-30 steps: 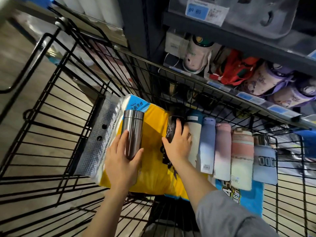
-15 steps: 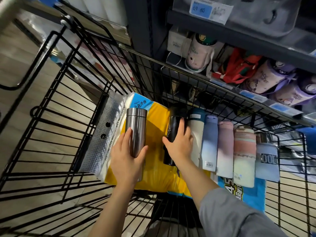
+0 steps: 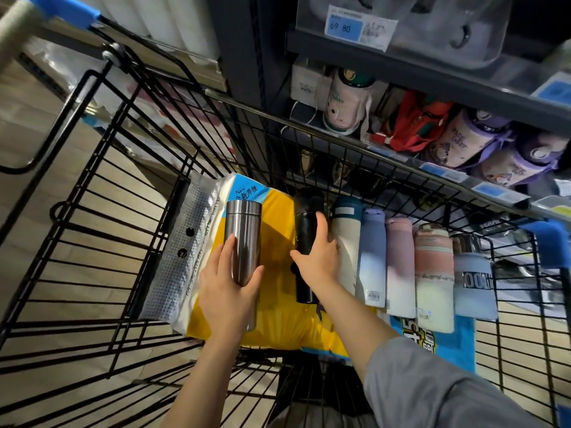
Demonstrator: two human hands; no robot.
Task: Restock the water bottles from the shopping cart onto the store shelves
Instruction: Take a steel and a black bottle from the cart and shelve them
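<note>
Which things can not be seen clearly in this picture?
Head view only:
- Black bottle: middle hidden by right hand.
- Steel bottle: lower part hidden by left hand.
- Price tag: small print too small.
- Lower shelf items behind cart wires: dark, unclear.

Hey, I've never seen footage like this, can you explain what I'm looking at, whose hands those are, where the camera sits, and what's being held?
There is no machine here: a person wears a camera on the head, looking down at their own two hands inside a black wire shopping cart. The left hand grips a steel bottle. The right hand grips a black bottle. Both bottles lie over a yellow pack in the cart. To the right, a row of pastel bottles lies side by side. Beyond the cart, store shelves hold more bottles and a blue price tag.
</note>
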